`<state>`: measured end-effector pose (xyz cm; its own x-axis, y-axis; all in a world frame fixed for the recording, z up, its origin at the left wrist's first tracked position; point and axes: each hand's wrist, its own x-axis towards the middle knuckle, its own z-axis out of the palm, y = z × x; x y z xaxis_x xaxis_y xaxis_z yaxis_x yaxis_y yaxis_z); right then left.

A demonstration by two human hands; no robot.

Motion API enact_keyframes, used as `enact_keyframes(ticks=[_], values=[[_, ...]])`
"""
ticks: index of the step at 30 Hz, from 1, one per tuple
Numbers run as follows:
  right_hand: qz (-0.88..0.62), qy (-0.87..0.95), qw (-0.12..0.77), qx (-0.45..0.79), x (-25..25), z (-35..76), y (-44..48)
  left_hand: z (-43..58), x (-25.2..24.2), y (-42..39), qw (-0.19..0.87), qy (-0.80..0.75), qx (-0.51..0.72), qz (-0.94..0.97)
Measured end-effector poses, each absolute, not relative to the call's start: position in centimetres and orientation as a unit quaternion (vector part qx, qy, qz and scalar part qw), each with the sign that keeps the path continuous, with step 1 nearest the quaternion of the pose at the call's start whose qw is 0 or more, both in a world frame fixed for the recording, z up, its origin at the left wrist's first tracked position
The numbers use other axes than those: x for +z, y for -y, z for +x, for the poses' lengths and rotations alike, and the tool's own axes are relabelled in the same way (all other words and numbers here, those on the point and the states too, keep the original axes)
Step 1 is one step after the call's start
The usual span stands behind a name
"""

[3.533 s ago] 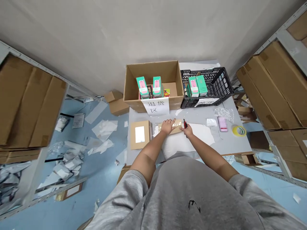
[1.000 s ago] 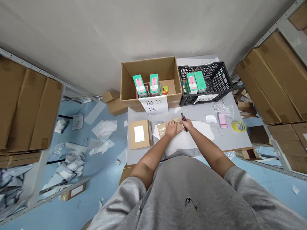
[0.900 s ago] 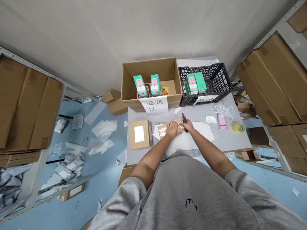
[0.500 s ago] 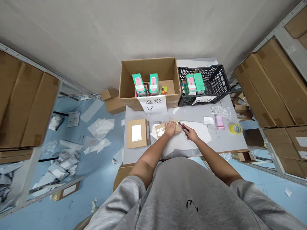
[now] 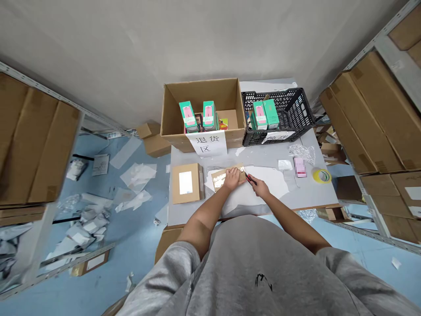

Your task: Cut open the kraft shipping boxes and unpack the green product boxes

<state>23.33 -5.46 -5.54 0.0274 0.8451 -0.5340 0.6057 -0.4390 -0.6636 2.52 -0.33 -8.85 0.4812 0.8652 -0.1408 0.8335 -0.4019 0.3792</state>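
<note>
Two hands at work, near to far: my left hand lies open and flat, pressing a kraft mailer onto a white sheet. My right hand is closed around a red utility knife, its blade at the mailer's taped right end. Beyond stand a cardboard box and a black plastic crate, both holding green cartons.

Right hand drawn lower, utility knife tilted toward cardboard parcel
</note>
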Motion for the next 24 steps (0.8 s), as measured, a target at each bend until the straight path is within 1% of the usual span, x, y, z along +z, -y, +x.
enact_keyframes(ticks=[5,9,13,15,19,22,24], values=[[-0.706,0.505,0.130,0.479,-5.4,23.7,5.2,2.6,-8.7,0.1,0.211,-0.521,0.055,0.825],[-0.732,0.493,0.148,0.447,-5.9,23.9,6.1,1.9,-8.0,-0.3,0.198,-0.545,0.062,0.813],[-0.758,0.483,0.137,0.417,-6.8,24.3,7.4,0.8,-7.1,-0.9,0.206,-0.547,0.004,0.811],[-0.760,0.493,0.124,0.406,-7.1,24.0,7.4,0.6,-6.6,-1.4,0.203,-0.611,-0.021,0.765],[-0.749,0.529,0.114,0.382,-7.1,22.1,6.7,0.9,-6.0,-2.7,0.217,-0.777,-0.106,0.581],[-0.738,0.547,0.086,0.386,-7.1,19.7,6.2,0.8,-6.1,-4.0,0.241,-0.811,-0.163,0.507],[-0.732,0.561,0.072,0.380,-7.1,18.2,5.9,0.0,-6.4,-4.8,0.238,-0.805,-0.172,0.515]])
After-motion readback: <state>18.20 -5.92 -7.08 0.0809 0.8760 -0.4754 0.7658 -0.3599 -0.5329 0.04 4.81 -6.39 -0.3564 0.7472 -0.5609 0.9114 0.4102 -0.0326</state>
